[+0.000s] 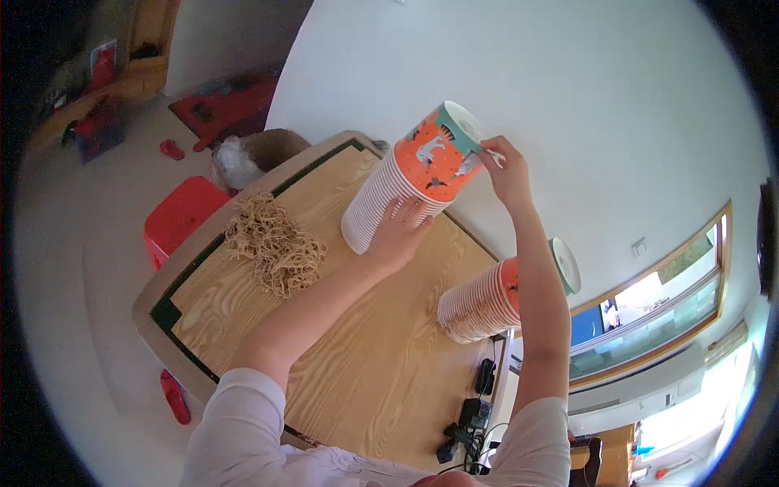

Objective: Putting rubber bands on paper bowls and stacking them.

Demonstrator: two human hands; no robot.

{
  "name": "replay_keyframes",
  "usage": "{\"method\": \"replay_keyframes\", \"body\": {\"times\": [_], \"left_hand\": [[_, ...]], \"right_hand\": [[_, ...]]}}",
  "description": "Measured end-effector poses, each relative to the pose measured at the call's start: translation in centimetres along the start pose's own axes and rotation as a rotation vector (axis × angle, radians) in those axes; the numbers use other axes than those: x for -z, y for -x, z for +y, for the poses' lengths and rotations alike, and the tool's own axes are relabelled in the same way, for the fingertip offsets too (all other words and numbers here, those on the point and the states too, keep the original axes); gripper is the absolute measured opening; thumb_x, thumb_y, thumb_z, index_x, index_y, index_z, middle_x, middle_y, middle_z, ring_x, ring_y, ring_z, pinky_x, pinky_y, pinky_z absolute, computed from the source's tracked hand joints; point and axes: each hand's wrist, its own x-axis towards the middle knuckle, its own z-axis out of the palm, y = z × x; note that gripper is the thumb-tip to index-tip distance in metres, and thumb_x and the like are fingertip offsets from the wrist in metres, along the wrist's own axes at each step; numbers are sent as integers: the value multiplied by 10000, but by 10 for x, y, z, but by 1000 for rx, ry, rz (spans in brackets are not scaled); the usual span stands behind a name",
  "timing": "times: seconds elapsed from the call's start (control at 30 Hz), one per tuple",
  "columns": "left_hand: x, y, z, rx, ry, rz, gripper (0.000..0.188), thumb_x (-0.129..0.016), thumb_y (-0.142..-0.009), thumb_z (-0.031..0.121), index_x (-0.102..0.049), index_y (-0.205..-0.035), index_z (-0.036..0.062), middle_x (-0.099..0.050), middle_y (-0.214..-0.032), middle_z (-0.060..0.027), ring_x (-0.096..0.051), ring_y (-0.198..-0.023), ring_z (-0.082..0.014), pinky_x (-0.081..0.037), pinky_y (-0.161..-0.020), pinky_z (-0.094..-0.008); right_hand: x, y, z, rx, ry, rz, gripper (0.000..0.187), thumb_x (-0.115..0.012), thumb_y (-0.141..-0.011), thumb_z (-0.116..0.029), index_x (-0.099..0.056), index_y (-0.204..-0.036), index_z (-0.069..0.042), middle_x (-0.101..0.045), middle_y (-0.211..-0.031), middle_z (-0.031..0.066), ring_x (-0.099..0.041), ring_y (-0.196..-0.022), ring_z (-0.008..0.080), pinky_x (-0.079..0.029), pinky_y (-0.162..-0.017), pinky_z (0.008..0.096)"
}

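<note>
A tall stack of nested paper tubs (434, 158) stands bottom-up at the table's far side; the top one is orange and green with animal pictures, and below it show the white rims of the others. My left hand (398, 239) lies against the rims on the near side, fingers spread. Beside the top tub's green end, my right hand (507, 170) is closed in a pinch; a small whitish bit shows at the fingertips, too small to name. To the left lies a tangled heap of brown twine (276, 243).
A second stack of tubs (479, 304) stands at the right, partly behind my right forearm. Black adapters and cables (471, 418) lie at the table's near right edge. Beyond the wooden table (365, 365) are a red stool (182, 211), a cardboard box (276, 150) and a white wall (584, 105).
</note>
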Motion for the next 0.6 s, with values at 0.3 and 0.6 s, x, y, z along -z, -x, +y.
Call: {"method": "replay_keyframes", "body": {"times": [0.3, 0.6], "left_hand": [[14, -7, -8, -13, -44, -24, 289, -476, -812, 150, -548, -1055, 12, -456, -1231, -161, -382, -1213, -294, -291, -1009, -506], [10, -8, -4, 2, -50, -23, 233, -479, -816, 157, -572, -966, 6, -489, -1178, -138, -420, -1165, -282, -349, -954, -482]], "right_hand": [[0, -6, -3, 50, -89, 20, 80, -617, -803, -43, -591, -875, -18, -625, -818, 54, -572, -775, 112, -485, -672, 282], [0, -8, -2, 56, -56, 44, 67, -596, -812, -13, -589, -877, 1, -626, -819, 56, -587, -805, 129, -493, -701, 292]]}}
